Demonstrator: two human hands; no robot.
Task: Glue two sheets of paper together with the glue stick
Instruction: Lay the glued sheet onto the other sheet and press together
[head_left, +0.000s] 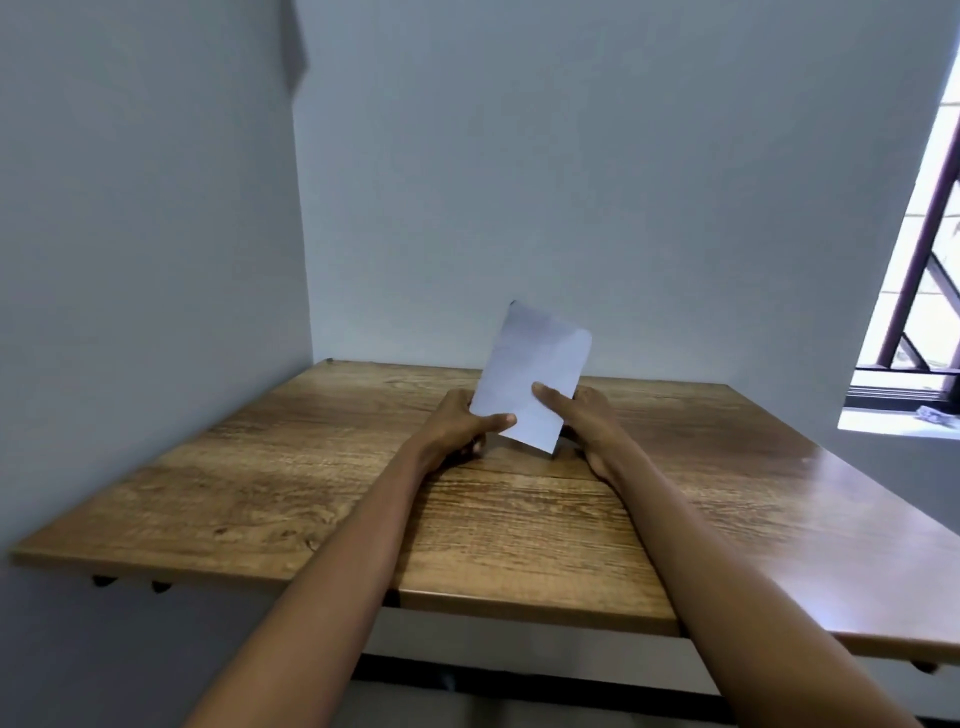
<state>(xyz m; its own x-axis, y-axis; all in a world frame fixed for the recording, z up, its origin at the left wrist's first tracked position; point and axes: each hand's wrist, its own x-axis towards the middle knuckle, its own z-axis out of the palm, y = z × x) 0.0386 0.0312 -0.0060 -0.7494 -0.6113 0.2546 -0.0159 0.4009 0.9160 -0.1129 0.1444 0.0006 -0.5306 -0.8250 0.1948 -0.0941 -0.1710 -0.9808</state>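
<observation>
- White paper (530, 374) is held tilted upright above the wooden table (311, 467), near its far edge.
- It is pinched by the left hand (462, 426) and the right hand (582, 415), thumbs in front.

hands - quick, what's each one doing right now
Left hand: closed on the white paper, thumb on its front near the lower left edge.
Right hand: closed on the same paper, thumb on its front at the right edge.
</observation>
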